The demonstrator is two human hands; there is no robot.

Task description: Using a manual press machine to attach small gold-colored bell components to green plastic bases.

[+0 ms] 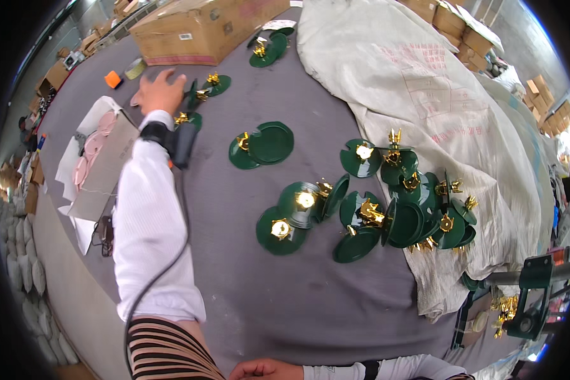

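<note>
My left hand (160,92) reaches to the far left of the table with its fingers spread, and nothing shows in it. Just right of it lie dark-green discs with gold metal pieces (216,85). My right hand (266,369) rests at the lower edge, its fingers partly cut off by the frame. Two overlapping green discs (271,142) lie mid-table. A larger heap of green discs with gold pronged pieces (406,221) sits to the right, some flat and others tilted on edge. Another small group of green discs (269,53) is at the back.
An orange block (113,80) and a tape roll (135,68) lie beyond my left hand. A cardboard box (202,31) stands behind. An open carton with pink round pieces (101,164) is left of my arm. A white woven sack (418,82) covers the right. A metal fixture (533,297) stands lower right.
</note>
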